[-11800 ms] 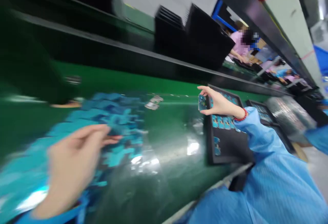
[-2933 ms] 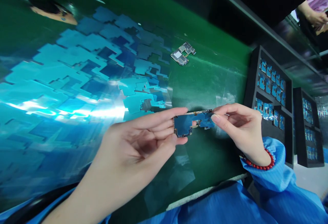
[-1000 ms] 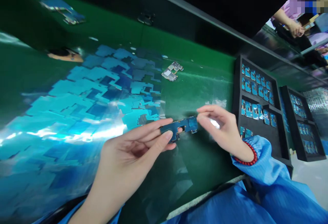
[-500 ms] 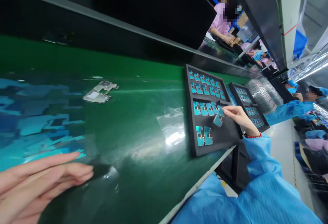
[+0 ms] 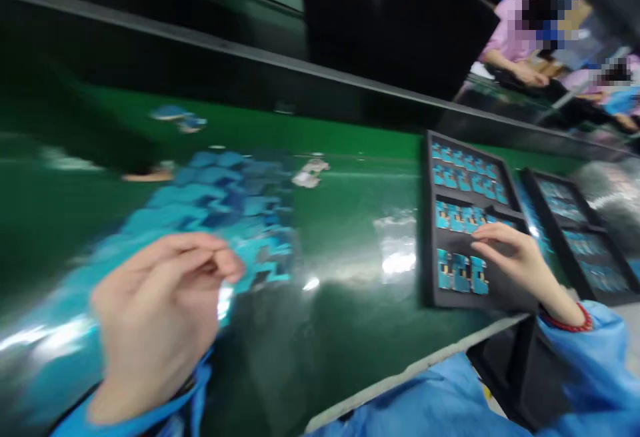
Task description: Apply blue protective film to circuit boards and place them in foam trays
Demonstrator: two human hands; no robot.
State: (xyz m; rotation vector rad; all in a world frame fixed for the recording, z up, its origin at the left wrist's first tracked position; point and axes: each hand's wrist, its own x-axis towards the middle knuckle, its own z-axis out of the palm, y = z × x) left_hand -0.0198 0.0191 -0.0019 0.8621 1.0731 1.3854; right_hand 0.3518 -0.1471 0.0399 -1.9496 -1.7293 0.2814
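My right hand (image 5: pixel 520 263) hovers above the lower half of a black foam tray (image 5: pixel 428 257), thumb and forefinger a little apart with nothing between them. Just left of those fingertips lies a teal circuit board (image 5: pixel 479 275), the last of three in the bottom row. Several similar boards fill the rows above it. My left hand (image 5: pixel 165 310) is closed in a pinch over a spread of blue, board-shaped film pieces (image 5: pixel 175 200). Something pale gleams below its fingertips, too blurred to name. A silvery circuit board (image 5: pixel 311 173) lies on the green mat between the hands.
A second black tray (image 5: pixel 555 223) with boards stands to the right. Clear film (image 5: pixel 397 243) lies on the green mat (image 5: pixel 340 277). Small blue and white pieces (image 5: pixel 180 119) lie at the back left. A dark rail (image 5: pixel 350 97) runs behind; a person in pink (image 5: pixel 515 43) sits beyond.
My right hand has let go of a circuit board, now third in the tray's bottom row. My left hand has gone from stretched fingers to a pinch. The view has swung left.
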